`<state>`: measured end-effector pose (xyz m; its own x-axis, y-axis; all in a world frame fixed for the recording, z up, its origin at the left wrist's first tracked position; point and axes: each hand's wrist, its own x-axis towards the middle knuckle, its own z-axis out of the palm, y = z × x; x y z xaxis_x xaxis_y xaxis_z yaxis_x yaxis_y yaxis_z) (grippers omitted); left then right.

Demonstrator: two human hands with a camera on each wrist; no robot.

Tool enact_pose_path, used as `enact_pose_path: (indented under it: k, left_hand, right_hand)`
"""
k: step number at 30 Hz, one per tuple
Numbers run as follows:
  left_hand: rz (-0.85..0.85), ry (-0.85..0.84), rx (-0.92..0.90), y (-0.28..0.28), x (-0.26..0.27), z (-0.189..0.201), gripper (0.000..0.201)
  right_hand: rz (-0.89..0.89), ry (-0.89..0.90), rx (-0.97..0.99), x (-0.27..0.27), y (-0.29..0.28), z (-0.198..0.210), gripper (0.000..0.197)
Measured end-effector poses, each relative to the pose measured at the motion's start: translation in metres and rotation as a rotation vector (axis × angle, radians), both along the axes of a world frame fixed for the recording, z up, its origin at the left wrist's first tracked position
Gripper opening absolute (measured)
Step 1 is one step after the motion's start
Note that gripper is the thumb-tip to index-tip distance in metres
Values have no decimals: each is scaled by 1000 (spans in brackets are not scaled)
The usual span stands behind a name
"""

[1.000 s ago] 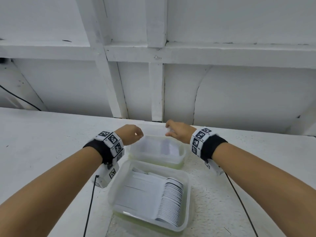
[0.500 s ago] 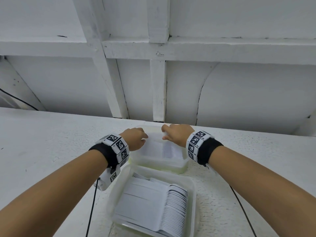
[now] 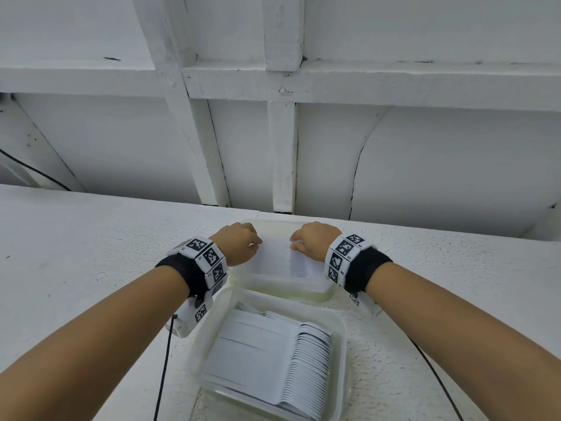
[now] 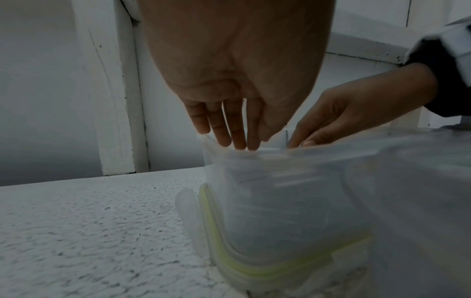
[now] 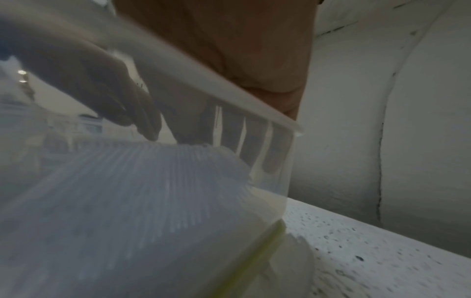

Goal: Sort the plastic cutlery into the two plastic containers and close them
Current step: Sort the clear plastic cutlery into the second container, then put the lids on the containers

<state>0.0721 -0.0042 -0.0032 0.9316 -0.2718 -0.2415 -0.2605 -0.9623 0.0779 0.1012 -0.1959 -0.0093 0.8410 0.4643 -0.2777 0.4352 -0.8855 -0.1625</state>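
Note:
Two clear plastic containers stand on the white table. In the far container (image 3: 285,291) lies a stack of white cutlery (image 3: 279,259). My left hand (image 3: 239,247) and right hand (image 3: 312,243) both reach into it from either side, fingers pointing down onto the stack. The left wrist view shows the left hand's fingers (image 4: 229,129) straight at the rim. Seen through the wall (image 5: 277,181) in the right wrist view, the right hand's fingers (image 5: 254,141) touch the cutlery (image 5: 153,181). The near container (image 3: 341,360) holds a neat row of white spoons (image 3: 309,360).
Each container sits on a lid with a yellow-green seal (image 4: 242,264). A white panelled wall (image 3: 282,132) rises just behind the table's far edge. Black cables (image 3: 164,360) hang from my wrists beside the near container.
Both hands have come in from the far container's side rims towards its middle and now rest on the cutlery inside. The containers have stayed in place.

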Motion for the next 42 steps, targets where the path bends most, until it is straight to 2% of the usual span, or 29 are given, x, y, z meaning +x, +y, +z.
enact_pose_path:
  k: [7,10,15,21,25,27,30,33,35,37,39,42]
  left_hand:
    - [89,-13,-205,8,-7,6,31]
    - [126,-30,-246,12,-14,11,31]
    - [169,-51,-289,22,-34,22,30]
    - [268,-25,-278,29,-77,36,32]
    - [356,-6,-290,34,-106,28,33]
    - [410,35,-297,36,-119,18,36]
    - [503,137,-423,30,-133,7,33]
    - [569,141,-532,20,-140,0,35]
    - [597,110,-559,15,-143,1,34]
    - [619,103,-569,13,-144,4,30]
    - [634,107,-590,7,-146,10,25]
    - [612,122,-659,-16,-149,23,20]
  right_hand:
    - [-80,-19,23,-4,7,-1,36]
    - [-83,-45,8,-6,11,-2,36]
    - [-100,-46,89,-17,0,12,36]
    - [-85,-110,305,-61,-40,45,31]
    - [-129,-85,375,-111,-66,45,28]
    - [-184,7,365,-139,-72,36,30]
    - [-341,208,370,-172,-67,11,42]
    - [-546,375,598,-191,-54,-7,40]
    - [-625,372,713,-194,-49,-11,29]
    - [-621,299,726,-195,-49,-10,20]
    - [-636,234,751,-196,-56,-6,21]
    - [-743,122,858,-195,-81,8,36]
